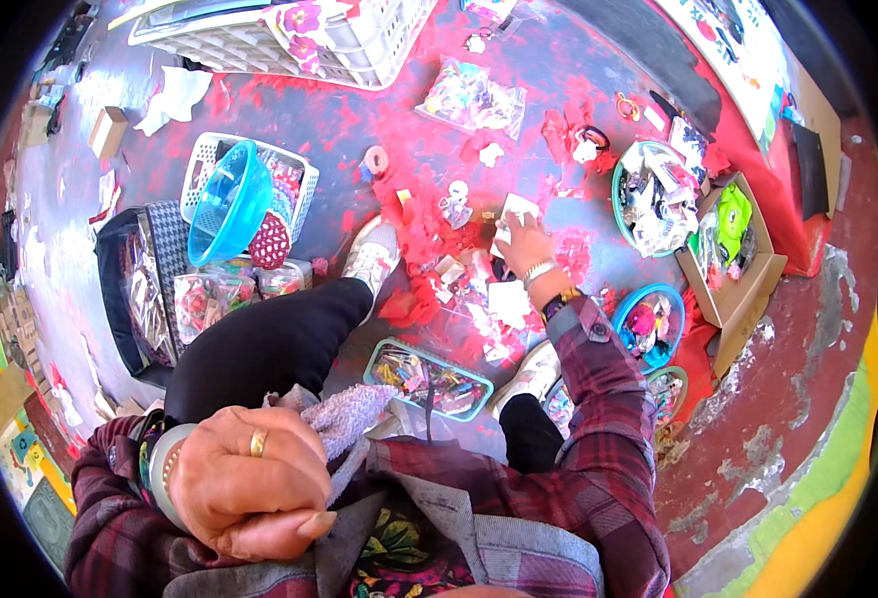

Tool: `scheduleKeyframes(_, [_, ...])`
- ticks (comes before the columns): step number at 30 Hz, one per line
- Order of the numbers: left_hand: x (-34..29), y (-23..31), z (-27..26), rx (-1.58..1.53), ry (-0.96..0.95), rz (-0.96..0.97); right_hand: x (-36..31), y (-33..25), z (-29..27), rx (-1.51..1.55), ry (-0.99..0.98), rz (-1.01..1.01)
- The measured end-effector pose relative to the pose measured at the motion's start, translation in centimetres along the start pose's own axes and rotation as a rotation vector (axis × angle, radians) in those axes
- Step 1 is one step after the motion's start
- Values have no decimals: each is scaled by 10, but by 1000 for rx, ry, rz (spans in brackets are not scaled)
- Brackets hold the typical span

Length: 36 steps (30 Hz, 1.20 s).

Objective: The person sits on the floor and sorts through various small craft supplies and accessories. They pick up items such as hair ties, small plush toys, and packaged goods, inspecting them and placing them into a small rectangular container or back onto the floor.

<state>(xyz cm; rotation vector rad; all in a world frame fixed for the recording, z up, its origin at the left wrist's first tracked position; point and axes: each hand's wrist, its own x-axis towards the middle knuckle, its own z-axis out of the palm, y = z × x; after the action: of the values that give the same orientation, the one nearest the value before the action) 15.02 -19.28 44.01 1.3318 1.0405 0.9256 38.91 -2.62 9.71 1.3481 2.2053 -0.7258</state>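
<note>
My left hand (249,483) is raised close in front of my chest, its fingers curled into a fist with a ring on one finger. What it holds, if anything, is hidden. A fuzzy greyish-lilac cloth (354,414) shows just beyond its knuckles. My right hand (526,247) reaches down to the floor between and beyond my shoes, its fingers closed on the edge of a small white card (519,210). Below that hand lies another white piece of paper (509,302). Red tissue scraps (409,301) and small paper bits surround it.
A teal-rimmed tray (474,407) of small items stands between my feet. Right are a basket of wrappers (622,204), a blue basket (680,324) and a cardboard box (766,261). Left, a blue bowl (221,214) tilts on a white basket (202,159). A white crate (384,55) stands ahead.
</note>
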Motion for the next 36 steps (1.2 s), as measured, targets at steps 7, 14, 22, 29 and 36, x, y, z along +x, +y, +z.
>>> scheduleKeyframes(7, [2,-3,-9,52,10,-20,131,-73,-95,-38,393,-106])
scheduleKeyframes(14, [3,-6,-17,64,49,-74,164,-92,-88,49,248,-53])
scheduleKeyframes(22, [9,-3,-23,36,-9,-61,88,-51,-54,-30,-442,-521])
scheduleKeyframes(29, [15,-5,-7,106,80,-90,138,77,-61,60,383,349])
scheduleKeyframes(36, [21,-9,-4,129,21,-123,166,116,0,-113,339,252])
